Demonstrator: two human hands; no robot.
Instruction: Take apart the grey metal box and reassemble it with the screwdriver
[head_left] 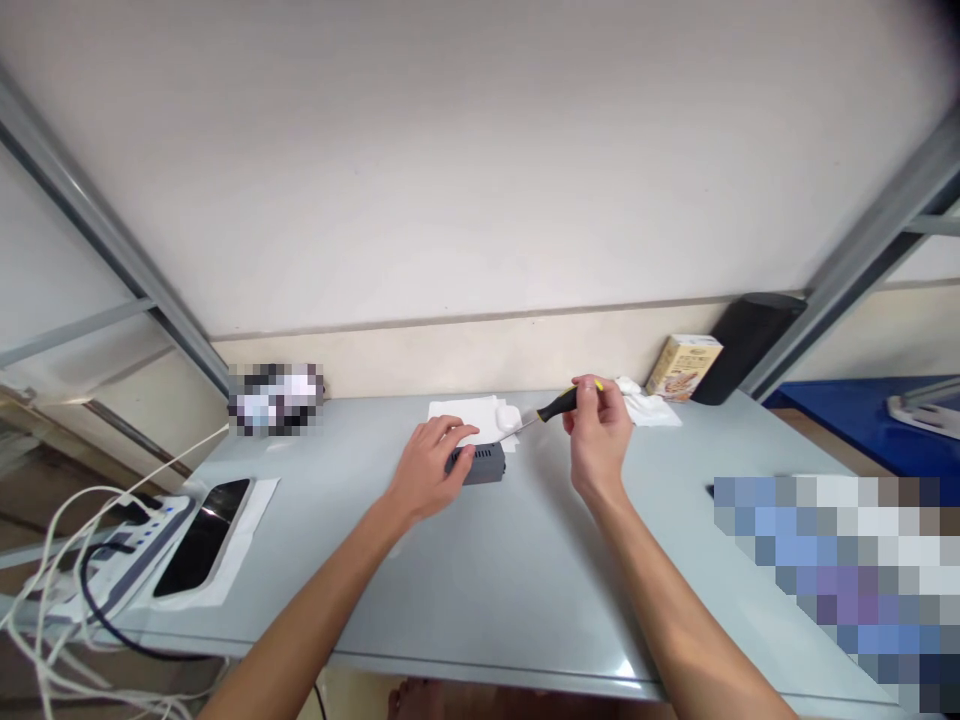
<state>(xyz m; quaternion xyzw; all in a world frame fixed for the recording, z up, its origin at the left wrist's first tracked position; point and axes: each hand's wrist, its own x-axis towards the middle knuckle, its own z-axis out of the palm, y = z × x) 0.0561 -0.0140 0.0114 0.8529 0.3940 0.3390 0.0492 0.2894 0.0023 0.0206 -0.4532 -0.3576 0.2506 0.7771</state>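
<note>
Here, at a desk (480,590) by a wall (480,200), left hand (427,462) grips a box (486,468), right hand (601,440) a screwdriver (556,405).

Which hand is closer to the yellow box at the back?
Right. The right hand holds the screwdriver in front and left of the yellow box; the left hand holds the gray vented box, farther left.

My left hand (427,465) hides one end of the grey box (489,466); my right hand (602,435) covers much of the screwdriver (555,405) handle — what its tip meets is too small to tell. Pixel blocks mask a thing (276,398) at the table's (480,580) back left. The lettering on the carton (684,368) is unreadable.
</note>
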